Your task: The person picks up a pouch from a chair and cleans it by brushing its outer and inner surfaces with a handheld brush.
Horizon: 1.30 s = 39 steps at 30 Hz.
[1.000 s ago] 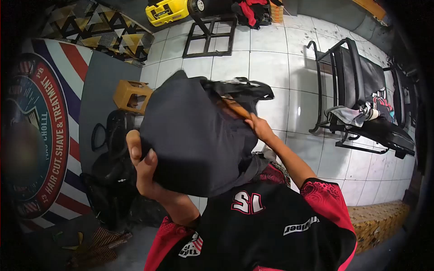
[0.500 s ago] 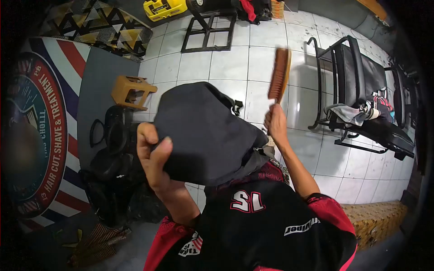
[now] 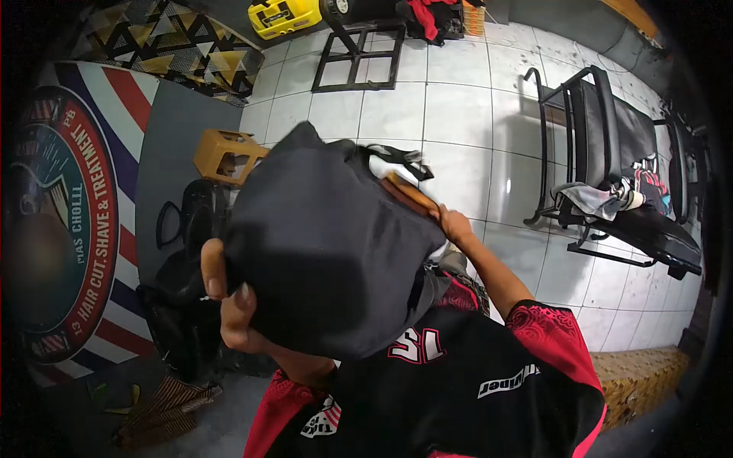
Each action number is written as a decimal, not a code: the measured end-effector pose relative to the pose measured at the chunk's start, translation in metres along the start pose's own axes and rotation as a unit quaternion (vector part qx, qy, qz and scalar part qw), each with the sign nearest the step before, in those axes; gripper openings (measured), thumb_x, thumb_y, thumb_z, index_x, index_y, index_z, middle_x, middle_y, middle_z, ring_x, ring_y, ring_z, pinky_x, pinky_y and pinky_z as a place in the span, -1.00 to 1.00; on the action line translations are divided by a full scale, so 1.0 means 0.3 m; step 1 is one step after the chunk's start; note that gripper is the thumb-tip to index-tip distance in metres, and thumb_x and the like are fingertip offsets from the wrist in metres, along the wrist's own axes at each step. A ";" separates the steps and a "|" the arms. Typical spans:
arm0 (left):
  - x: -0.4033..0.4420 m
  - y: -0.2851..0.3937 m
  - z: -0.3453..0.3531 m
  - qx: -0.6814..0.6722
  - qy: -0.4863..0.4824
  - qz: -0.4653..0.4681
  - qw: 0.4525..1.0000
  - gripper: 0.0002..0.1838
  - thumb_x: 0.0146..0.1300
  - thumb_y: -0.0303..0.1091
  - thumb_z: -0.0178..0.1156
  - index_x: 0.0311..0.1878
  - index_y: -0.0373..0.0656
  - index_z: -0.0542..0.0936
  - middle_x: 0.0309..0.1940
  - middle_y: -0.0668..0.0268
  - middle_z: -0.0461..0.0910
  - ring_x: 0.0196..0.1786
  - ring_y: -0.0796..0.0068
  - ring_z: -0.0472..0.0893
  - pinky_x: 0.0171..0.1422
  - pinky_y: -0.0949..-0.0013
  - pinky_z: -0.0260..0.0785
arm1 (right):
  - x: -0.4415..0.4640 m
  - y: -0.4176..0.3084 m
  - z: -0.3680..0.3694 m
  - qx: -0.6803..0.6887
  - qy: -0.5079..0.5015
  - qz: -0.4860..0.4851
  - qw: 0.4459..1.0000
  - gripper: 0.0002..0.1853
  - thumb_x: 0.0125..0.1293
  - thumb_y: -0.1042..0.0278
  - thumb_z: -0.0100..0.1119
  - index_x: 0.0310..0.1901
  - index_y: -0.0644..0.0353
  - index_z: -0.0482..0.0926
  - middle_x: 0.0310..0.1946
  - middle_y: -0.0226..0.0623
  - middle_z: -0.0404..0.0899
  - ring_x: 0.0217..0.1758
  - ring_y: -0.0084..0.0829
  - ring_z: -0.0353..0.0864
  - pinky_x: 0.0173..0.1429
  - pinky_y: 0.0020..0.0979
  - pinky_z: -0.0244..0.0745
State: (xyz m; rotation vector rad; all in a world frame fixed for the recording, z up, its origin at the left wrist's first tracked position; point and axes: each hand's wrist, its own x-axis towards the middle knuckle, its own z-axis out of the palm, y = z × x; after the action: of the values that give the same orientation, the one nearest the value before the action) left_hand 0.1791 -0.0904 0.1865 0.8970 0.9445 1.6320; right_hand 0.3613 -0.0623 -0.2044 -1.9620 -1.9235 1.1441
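Observation:
A large dark grey fabric item (image 3: 328, 244) fills the middle of the view in front of my chest; its kind is unclear. My left hand (image 3: 227, 298) is closed round its left edge, thumb and a finger showing. My right hand (image 3: 456, 227) grips a wooden-handled brush (image 3: 412, 195) with brown bristles. The brush lies along the item's right side, its bristles mostly hidden. Black-and-white material (image 3: 401, 162) shows beyond the item's far right edge.
A black metal-framed chair (image 3: 611, 130) with clothes (image 3: 611, 195) on it stands right. Left are a barber sign (image 3: 99, 221), a tan stool (image 3: 227, 156) and black items (image 3: 179, 305). A black metal frame (image 3: 357, 61) and yellow case (image 3: 284, 15) lie at the far side.
The brush has come down and left from its raised position to the item's right side. The grey item and my left hand have shifted left and down.

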 end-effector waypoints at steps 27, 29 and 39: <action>0.075 -0.050 -0.052 -0.022 -0.060 0.153 0.986 -0.75 -0.06 -0.67 -0.01 -0.44 -0.09 0.19 -0.40 0.26 0.38 -0.29 0.60 0.38 -0.03 0.53 0.24 | -0.200 -0.088 -0.087 0.130 0.047 -0.073 0.988 -0.58 0.38 0.07 -0.19 -0.22 0.33 0.49 -0.48 0.18 0.51 -0.37 0.15 0.51 -0.28 0.01 0.39; 0.128 -0.125 -0.214 -0.228 -0.198 0.113 0.947 -0.76 -0.04 -0.66 0.00 -0.43 -0.10 0.19 -0.41 0.28 0.37 -0.30 0.63 0.37 -0.06 0.57 0.23 | -0.134 0.212 0.206 -0.044 -0.098 -0.033 0.994 -0.62 0.36 0.16 -0.22 -0.12 0.30 0.50 -0.43 0.12 0.54 -0.32 0.05 0.56 -0.29 -0.05 0.41; 0.056 -0.053 -0.035 0.352 -0.003 0.169 0.920 -0.74 -0.11 -0.60 0.23 -0.53 -0.10 0.32 -0.53 0.53 0.20 -0.45 0.72 0.17 -0.25 0.65 -0.01 | -0.200 -0.125 -0.168 0.492 -0.016 0.036 0.870 -0.55 0.41 -0.06 -0.31 -0.41 0.16 0.34 -0.70 -0.50 0.22 -0.68 -0.62 0.21 -0.59 -0.49 0.18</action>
State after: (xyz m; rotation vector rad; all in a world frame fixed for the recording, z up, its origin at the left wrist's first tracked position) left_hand 0.1722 -0.0726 0.1695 1.6249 1.4764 1.5726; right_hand 0.3699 -0.0917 -0.1231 -1.4053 -0.8946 1.7012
